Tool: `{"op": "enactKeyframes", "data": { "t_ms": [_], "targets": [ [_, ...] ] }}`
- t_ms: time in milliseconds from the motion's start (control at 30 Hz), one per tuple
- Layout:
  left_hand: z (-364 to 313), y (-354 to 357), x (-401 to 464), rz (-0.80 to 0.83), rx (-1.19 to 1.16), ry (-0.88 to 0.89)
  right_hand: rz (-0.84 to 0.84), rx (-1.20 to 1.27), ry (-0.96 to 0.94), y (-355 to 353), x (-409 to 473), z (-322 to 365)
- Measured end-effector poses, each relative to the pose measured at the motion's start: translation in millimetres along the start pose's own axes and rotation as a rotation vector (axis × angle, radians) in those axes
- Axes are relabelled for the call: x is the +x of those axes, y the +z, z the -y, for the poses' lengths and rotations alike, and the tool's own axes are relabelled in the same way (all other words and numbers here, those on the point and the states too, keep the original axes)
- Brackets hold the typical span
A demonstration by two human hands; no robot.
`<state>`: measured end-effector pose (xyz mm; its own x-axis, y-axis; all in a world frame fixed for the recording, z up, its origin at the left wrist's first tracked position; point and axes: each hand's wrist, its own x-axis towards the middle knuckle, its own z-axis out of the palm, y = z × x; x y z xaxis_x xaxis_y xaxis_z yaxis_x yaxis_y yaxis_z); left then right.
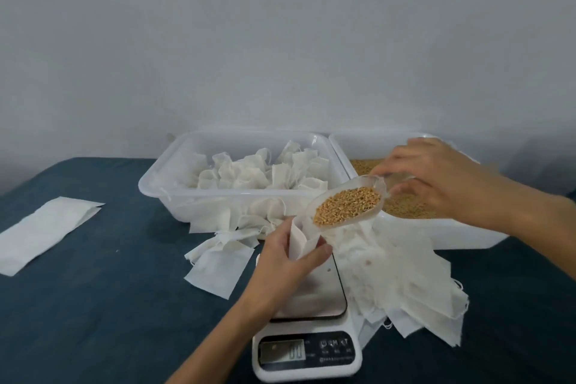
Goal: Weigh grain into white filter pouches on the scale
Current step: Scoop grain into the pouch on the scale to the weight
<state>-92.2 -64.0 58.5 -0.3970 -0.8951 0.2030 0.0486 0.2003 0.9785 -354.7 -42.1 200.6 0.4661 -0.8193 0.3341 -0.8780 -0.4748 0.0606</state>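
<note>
Filling step in hand, judging by the loaded scoop poised at the pouch mouth. Left hand [288,254] curled round a white pouch [300,240], holding it upright and open just above the scale [314,305]. Right hand [436,179] pinching the handle end of a clear scoop [347,204], heaped with grain [347,205], lip tilted down toward the pouch opening and seemingly touching it.

Next move, as a judgement: tip the scoop further so grain slides in, keep the pouch mouth wide with the left hand, then set the pouch on the platter and read the weight. Risk of spill at the narrow mouth.

Beyond the right hand, a tub [405,237] of loose grain. Beyond the left hand, a second tub [162,178] packed with filled, tied pouches. Just right of the left hand, a loose heap of empty pouches [414,284] lapping the scale's edge; a few more to its left. Far left on the dark surface [109,305], a flat white packet [46,234].

Hard to make out: display digits, apparently zeros but blurred. Pouch bottom hidden behind the left hand, so unclear whether resting on the platter. Scoop handle covered by the right fingers. Forearms cut off at the frame edge.
</note>
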Motion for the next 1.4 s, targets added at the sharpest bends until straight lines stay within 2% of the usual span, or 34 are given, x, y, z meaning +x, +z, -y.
{"op": "enactKeyframes", "data": {
  "t_ms": [233, 1400],
  "targets": [
    [1.7, 2.0, 0.3, 0.018, -0.003, -0.039, -0.024, -0.16, -0.05, 0.8, 5.7, -1.3],
    [-2.8, 2.1, -1.0, -0.013, -0.055, -0.066, -0.068, -0.205, -0.104, 11.1, 6.5, 4.1]
  ]
}}
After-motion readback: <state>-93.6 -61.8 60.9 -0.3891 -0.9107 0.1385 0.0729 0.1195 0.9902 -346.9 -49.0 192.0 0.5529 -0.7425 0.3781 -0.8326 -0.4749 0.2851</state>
